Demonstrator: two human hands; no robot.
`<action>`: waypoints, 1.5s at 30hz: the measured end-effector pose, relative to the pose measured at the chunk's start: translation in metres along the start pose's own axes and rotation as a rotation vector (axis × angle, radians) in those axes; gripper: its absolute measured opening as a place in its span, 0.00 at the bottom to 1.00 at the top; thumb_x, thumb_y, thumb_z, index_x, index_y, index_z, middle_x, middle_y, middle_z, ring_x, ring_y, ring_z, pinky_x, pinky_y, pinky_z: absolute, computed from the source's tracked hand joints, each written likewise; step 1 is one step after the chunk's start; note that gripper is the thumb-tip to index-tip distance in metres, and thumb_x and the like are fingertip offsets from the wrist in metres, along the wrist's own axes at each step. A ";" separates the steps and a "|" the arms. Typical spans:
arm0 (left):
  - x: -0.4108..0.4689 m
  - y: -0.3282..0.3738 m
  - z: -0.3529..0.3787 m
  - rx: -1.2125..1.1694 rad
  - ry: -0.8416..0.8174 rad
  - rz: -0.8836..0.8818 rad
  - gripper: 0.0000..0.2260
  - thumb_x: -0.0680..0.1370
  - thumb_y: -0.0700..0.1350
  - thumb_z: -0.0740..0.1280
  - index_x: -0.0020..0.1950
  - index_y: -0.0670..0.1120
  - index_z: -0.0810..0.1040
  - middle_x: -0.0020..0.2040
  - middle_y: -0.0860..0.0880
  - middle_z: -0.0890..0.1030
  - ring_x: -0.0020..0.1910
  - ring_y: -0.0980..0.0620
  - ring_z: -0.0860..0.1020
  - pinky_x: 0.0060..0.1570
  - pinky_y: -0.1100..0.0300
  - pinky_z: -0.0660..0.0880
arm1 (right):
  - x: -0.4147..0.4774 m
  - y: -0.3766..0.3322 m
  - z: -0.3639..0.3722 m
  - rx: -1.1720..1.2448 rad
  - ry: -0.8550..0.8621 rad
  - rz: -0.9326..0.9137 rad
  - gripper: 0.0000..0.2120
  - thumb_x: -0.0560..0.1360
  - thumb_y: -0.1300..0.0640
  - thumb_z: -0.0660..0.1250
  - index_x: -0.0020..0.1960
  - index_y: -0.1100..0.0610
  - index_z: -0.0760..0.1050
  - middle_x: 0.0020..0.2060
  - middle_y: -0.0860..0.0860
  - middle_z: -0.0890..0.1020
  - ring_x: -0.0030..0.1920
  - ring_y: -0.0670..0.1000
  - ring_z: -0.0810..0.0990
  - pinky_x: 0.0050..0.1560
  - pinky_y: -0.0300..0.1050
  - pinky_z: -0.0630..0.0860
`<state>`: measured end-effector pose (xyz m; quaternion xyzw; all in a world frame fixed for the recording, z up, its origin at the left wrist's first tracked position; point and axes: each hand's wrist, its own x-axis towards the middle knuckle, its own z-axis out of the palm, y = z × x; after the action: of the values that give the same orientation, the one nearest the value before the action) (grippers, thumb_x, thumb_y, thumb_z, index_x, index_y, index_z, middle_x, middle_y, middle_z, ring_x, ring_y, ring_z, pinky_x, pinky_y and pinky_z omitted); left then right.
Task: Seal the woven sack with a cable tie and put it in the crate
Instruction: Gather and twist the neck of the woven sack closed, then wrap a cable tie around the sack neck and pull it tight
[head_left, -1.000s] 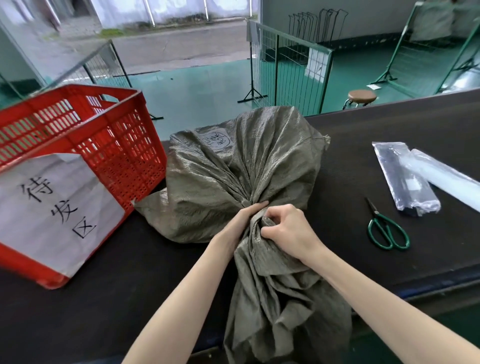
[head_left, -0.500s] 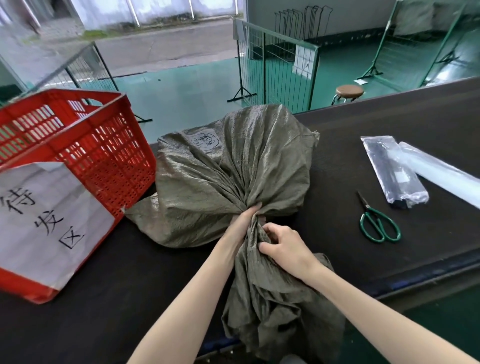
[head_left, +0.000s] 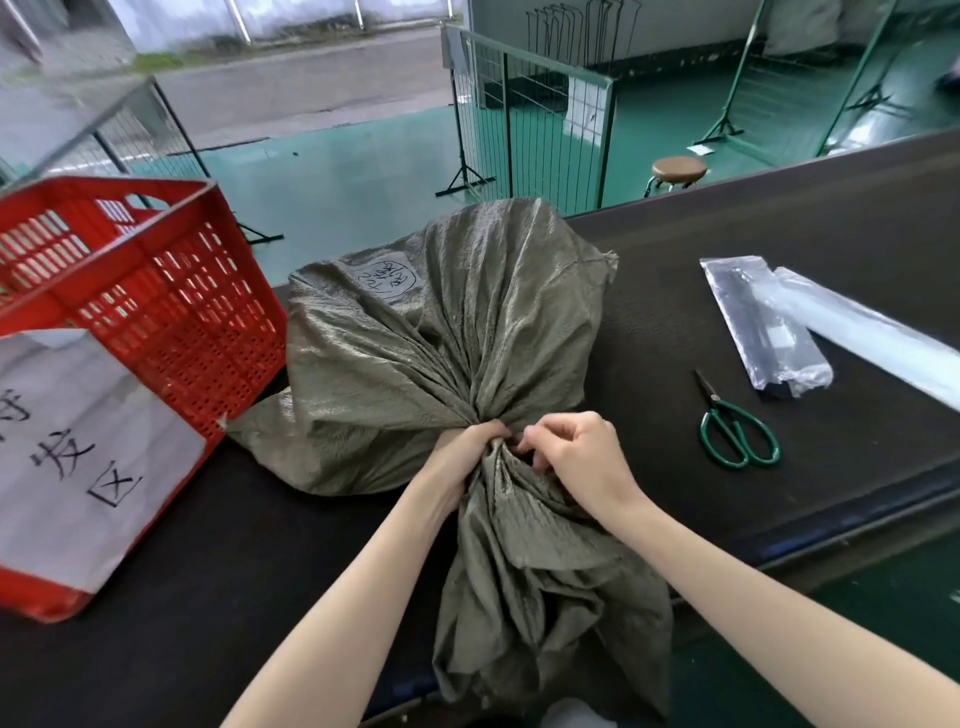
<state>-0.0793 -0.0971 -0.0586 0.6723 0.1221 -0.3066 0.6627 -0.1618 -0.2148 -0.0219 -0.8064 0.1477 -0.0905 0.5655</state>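
Note:
A grey-green woven sack (head_left: 415, 353) lies on the dark table, its full body toward the far side and its loose mouth hanging over the near edge. My left hand (head_left: 462, 457) is clenched around the gathered neck. My right hand (head_left: 576, 457) pinches the bunched fabric right beside it. A red plastic crate (head_left: 156, 312) with a white paper label stands at the left, touching the sack's corner. Clear plastic packets of cable ties (head_left: 769, 332) lie at the right. No loose cable tie shows at the neck.
Green-handled scissors (head_left: 732, 431) lie on the table (head_left: 779, 249) right of the sack, near the packets. Beyond the far edge are a wire fence panel (head_left: 524, 124), a round stool (head_left: 678, 171) and green floor.
My right hand shifted up along the sack's neck and now pinches the fabric close to my left hand. The left hand kept its grip. The view drifted slightly.

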 end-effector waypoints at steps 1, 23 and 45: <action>0.000 -0.003 0.003 -0.040 -0.007 -0.004 0.05 0.70 0.39 0.69 0.35 0.40 0.82 0.31 0.44 0.82 0.27 0.50 0.79 0.33 0.62 0.76 | 0.002 0.000 -0.003 0.021 0.045 0.012 0.12 0.73 0.59 0.66 0.32 0.59 0.81 0.22 0.49 0.79 0.25 0.41 0.73 0.31 0.38 0.71; 0.039 -0.035 0.038 -0.197 0.428 0.255 0.31 0.59 0.49 0.70 0.59 0.34 0.77 0.61 0.38 0.80 0.61 0.40 0.78 0.66 0.41 0.70 | 0.105 0.182 -0.202 -0.673 0.534 0.510 0.18 0.74 0.58 0.64 0.61 0.65 0.70 0.61 0.66 0.73 0.62 0.67 0.72 0.57 0.59 0.71; 0.053 -0.030 0.059 -0.182 0.538 0.462 0.26 0.66 0.41 0.66 0.65 0.42 0.75 0.67 0.50 0.75 0.68 0.51 0.72 0.74 0.52 0.61 | 0.156 0.219 -0.221 -0.914 0.362 0.433 0.13 0.78 0.59 0.59 0.56 0.67 0.74 0.58 0.66 0.75 0.60 0.66 0.73 0.56 0.57 0.71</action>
<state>-0.0697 -0.1646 -0.1100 0.6770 0.1639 0.0509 0.7157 -0.1145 -0.5330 -0.1547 -0.8930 0.4300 -0.0360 0.1279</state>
